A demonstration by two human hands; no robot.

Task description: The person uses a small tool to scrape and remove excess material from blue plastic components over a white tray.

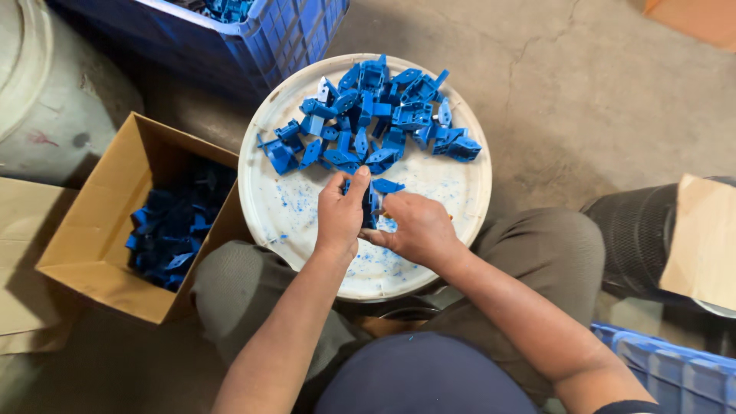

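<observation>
Gripping one blue plastic part (371, 205) between both hands: left hand (340, 215) pinched on it, right hand (418, 228) curled around its lower edge. Part sits over white round lid (291, 215), just below pile of blue parts (376, 115). Cardboard box (92, 230) left.

Your left hand (340, 211) pinching a blue plastic part (371, 203) upright, your right hand (418, 228) touching it from beside, both over a round white lid (284, 207) heaped with blue parts (376, 115), cardboard box (100, 230) of parts at your left knee, blue crate (253, 38) beyond
</observation>
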